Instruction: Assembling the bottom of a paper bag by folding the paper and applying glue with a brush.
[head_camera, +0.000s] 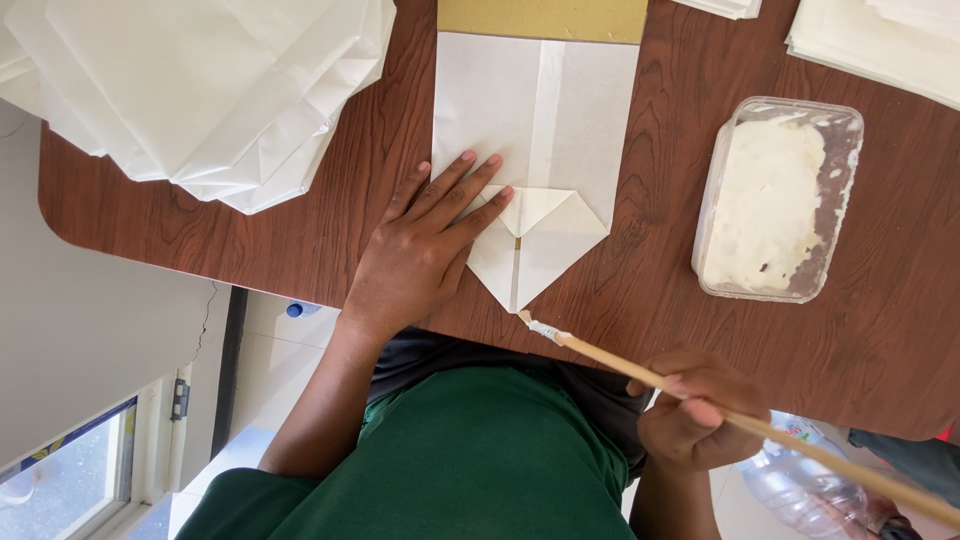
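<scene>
A white paper bag (560, 120) lies flat on the brown wooden table (300, 220), its bottom end folded into a point toward me. My left hand (425, 245) rests flat on the paper's left side, fingers spread across the fold. My right hand (692, 408) grips a long wooden stick (800, 440) whose paste-covered tip (540, 327) hovers at the table's near edge, just below the folded point. A clear plastic tub (778, 198) of white paste sits to the right of the paper.
A stack of white folded paper bags (200, 90) fills the table's left. More white sheets (880, 40) lie at the upper right. A brown card (545, 18) lies under the bag's top end. A clear plastic bottle (800, 480) lies below the table, beside my right hand.
</scene>
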